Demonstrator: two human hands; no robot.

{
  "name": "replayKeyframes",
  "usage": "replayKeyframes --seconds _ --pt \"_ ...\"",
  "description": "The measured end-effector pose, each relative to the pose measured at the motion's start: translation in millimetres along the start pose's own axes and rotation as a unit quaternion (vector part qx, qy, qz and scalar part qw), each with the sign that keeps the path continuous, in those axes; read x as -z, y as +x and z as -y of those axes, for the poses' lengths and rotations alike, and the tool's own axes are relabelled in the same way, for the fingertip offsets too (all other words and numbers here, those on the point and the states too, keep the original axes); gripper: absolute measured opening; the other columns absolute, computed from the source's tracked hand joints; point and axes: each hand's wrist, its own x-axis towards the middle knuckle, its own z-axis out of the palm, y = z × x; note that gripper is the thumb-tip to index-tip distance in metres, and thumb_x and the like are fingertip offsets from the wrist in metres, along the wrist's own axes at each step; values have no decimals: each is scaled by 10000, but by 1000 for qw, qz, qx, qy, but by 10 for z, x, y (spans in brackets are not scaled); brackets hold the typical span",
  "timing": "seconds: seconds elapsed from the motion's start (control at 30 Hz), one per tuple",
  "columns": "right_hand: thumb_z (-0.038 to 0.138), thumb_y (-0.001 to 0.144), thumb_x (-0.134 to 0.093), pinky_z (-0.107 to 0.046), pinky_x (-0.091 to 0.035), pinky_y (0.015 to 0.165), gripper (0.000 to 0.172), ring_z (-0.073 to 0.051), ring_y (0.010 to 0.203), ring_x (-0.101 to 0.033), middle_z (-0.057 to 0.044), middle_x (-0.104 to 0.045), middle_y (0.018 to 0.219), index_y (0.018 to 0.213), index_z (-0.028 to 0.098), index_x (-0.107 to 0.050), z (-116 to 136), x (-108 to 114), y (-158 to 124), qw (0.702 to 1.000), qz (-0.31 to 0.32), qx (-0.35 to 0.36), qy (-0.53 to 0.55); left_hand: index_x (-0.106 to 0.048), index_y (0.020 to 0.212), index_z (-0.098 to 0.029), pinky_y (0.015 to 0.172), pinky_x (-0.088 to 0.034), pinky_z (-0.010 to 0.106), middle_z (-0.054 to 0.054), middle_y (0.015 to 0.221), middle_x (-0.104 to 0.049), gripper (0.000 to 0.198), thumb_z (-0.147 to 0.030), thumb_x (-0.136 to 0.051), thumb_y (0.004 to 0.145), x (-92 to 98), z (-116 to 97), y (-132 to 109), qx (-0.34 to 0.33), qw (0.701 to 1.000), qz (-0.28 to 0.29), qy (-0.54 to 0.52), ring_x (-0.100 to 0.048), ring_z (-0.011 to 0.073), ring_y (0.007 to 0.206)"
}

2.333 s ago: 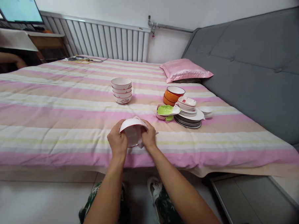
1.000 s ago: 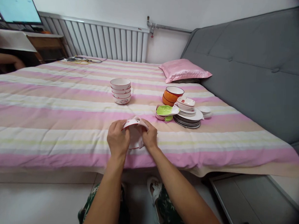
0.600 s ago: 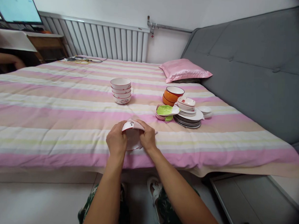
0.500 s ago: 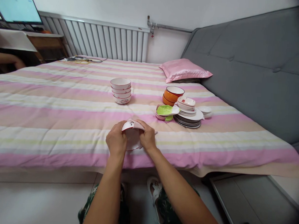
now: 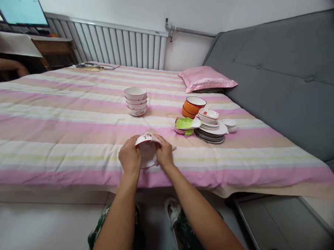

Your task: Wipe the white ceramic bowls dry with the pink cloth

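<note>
A white bowl with a red rim [image 5: 147,155] is tilted on its side above the bed's front part, its inside facing me. My left hand [image 5: 130,155] grips its left edge. My right hand [image 5: 164,151] is closed on a pale pink cloth [image 5: 156,139], pressed over the bowl's upper right rim. Farther back stands a stack of several white patterned bowls [image 5: 136,101]. To the right are orange bowls [image 5: 190,107], a green leaf-shaped dish [image 5: 186,123], small rectangular dishes [image 5: 208,114] and a pile of plates [image 5: 211,135].
The striped bed [image 5: 72,135] carries a pink pillow [image 5: 206,78] and cables [image 5: 94,66] at the back. A grey headboard [image 5: 280,71] rises on the right, above a grey cabinet [image 5: 284,226]. Another person's arm [image 5: 10,66] shows at far left, below a monitor [image 5: 21,6].
The cloth has shifted slightly right along the bowl's rim, and more of the printed pattern shows. Both hands keep their hold.
</note>
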Motion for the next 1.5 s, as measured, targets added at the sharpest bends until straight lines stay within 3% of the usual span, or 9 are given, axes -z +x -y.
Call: replayKeyframes --seconds 0.47,0.8,0.93,1.13,1.27,1.37,1.5 --pt "175 792 -468 -334 -477 924 387 -213 1018 -642 -44 -706 1087 1123 223 -665 29 -28 -35 1000 -10 -22 13 -711 1037 -210 743 -445 287 55 983 -734 365 -168 -423 817 -32 77 -46 -8 994 -66 -83 -667 222 891" --pt "159 760 -457 -327 -485 920 392 -206 1003 -640 -47 -710 1053 1089 196 -667 40 29 15 998 -29 -23 58 -727 964 -202 743 -452 239 17 898 -738 330 -156 -452 787 -91 -35 -74 35 975 -108 -190 -664 173 835" --pt "156 747 -448 -316 -494 893 392 -198 967 -648 -36 -718 1011 1066 199 -671 5 58 40 996 -48 -28 71 -729 965 -201 752 -463 244 13 907 -735 308 -188 -479 787 -197 -41 -76 75 960 -112 -244 -659 174 844" --pt "160 735 -448 -321 -505 864 398 -204 930 -654 -46 -720 1008 1058 181 -680 -95 124 95 995 -74 -48 56 -718 1006 -175 840 -486 311 70 977 -721 321 -323 -505 817 -515 -18 -118 123 918 -128 -353 -645 206 924" --pt "158 730 -449 -314 -503 872 397 -193 922 -653 -39 -723 1006 1047 191 -688 -155 162 116 994 -88 -51 49 -703 1013 -165 824 -496 311 70 962 -715 324 -314 -503 805 -646 -39 -161 154 899 -125 -390 -637 193 898" --pt "158 723 -448 -313 -506 865 402 -192 918 -654 -43 -724 1005 1044 188 -688 -160 169 112 994 -91 -50 39 -688 1024 -169 800 -504 309 60 948 -708 329 -301 -484 803 -628 -47 -166 164 905 -95 -381 -629 180 867" --pt "149 722 -441 -311 -514 851 414 -191 916 -656 -43 -726 995 1054 189 -685 -138 165 98 995 -83 -54 25 -664 1065 -178 840 -503 351 75 1001 -700 339 -284 -521 776 -495 -47 -144 157 935 -66 -310 -633 201 899"
